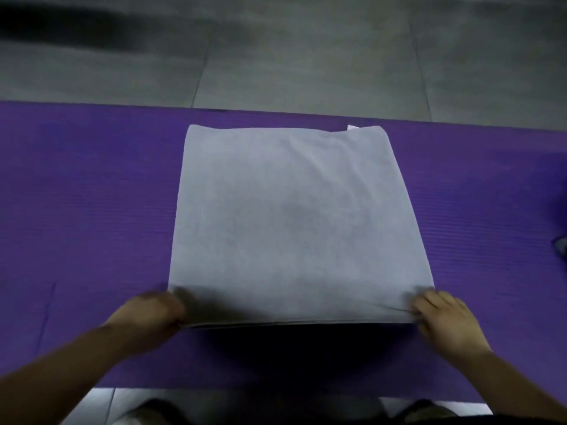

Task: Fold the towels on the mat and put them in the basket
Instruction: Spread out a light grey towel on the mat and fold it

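Left hand (pixel 152 311) pinching the near-left corner of a pale grey towel (pixel 294 222), right hand (pixel 441 315) gripping the near-right corner — near edge lifted slightly, towel otherwise flat on the purple mat (pixel 86 210), grey tiled floor (pixel 306 56) beyond.

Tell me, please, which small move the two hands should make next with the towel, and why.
Probably lift the near edge and carry it over to the far edge, folding the towel in half. The left hand and the right hand each grip a near corner, and the towel lies spread flat on the purple mat, so the hands look ready for that fold.
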`<state>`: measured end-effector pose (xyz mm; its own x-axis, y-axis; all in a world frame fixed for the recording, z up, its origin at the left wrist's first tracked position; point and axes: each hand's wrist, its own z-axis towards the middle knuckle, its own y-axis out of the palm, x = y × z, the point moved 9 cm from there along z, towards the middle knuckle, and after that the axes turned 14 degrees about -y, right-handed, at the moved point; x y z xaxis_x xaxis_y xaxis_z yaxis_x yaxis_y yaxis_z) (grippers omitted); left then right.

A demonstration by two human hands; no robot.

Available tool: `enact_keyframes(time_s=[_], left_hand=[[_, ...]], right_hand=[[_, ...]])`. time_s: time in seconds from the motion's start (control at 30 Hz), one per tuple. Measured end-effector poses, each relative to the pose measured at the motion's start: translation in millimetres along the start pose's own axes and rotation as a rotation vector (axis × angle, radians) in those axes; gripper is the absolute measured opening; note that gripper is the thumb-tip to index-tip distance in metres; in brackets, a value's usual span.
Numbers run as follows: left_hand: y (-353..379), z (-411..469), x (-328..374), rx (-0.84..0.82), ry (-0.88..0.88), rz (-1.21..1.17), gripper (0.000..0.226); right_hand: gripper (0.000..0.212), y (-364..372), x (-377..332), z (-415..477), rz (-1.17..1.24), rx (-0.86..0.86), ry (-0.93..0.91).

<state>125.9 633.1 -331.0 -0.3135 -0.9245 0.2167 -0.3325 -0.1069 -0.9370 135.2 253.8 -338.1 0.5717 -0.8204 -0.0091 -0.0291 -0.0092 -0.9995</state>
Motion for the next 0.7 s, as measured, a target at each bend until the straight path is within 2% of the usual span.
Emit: enact_keyframes(time_s=[0.1, 0.17, 0.2, 0.23, 0.3, 0.37, 0.43, 0.53, 0.57, 0.63, 0.7], left_hand=[[9.6, -4.8, 8.0, -0.014, -0.022, -0.058, 0.031], [4.9, 1.4, 8.7, -0.015, -0.063, -0.094, 0.035], [0.4, 7.1, 6.9, 0.006, -0.107, -0.095, 0.035], [2.3, 13.6, 1.9, 0.019, -0.160, -0.071, 0.038], [4.7, 24.2, -6.9, -0.025, -0.273, 0.012, 0.056], [15.6, 23.5, -13.9, -0.069, -0.311, 0.131, 0.054], [29.3, 15.6, -21.0, -0.102, -0.304, 0.227, 0.058], [32.9, 13.1, -26.3, -0.114, -0.356, 0.235, 0.059], [37.3, 14.3, -25.7, -0.177, -0.371, 0.193, 0.056], [36.1, 24.0, -20.7, -0.206, -0.369, 0.141, 0.070], [28.7, 26.7, -26.3, -0.234, -0.481, 0.067, 0.073]], right_hand=[[0.037, 16.7, -0.1, -24.2, 0.039, -0.071, 0.049], [0.024, 14.4, 8.8, -29.3, 0.149, -0.039, 0.185], [0.015, 11.4, 18.7, -31.7, 0.243, 0.027, 0.336], [0.016, 16.6, 33.0, -39.1, 0.358, 0.064, 0.535], [0.038, 34.0, 49.9, -57.5, 0.554, 0.053, 0.907], [0.045, 52.9, 54.2, -68.2, 0.683, 0.031, 1.065], [0.035, 57.5, 53.4, -69.5, 0.718, 0.014, 1.138], [0.033, 62.5, 55.4, -66.8, 0.743, -0.053, 1.155], [0.035, 59.5, 52.6, -64.1, 0.763, -0.073, 1.160], [0.031, 53.0, 48.5, -55.6, 0.789, -0.099, 1.138], [0.023, 40.7, 45.5, -45.2, 0.796, -0.120, 1.121]])
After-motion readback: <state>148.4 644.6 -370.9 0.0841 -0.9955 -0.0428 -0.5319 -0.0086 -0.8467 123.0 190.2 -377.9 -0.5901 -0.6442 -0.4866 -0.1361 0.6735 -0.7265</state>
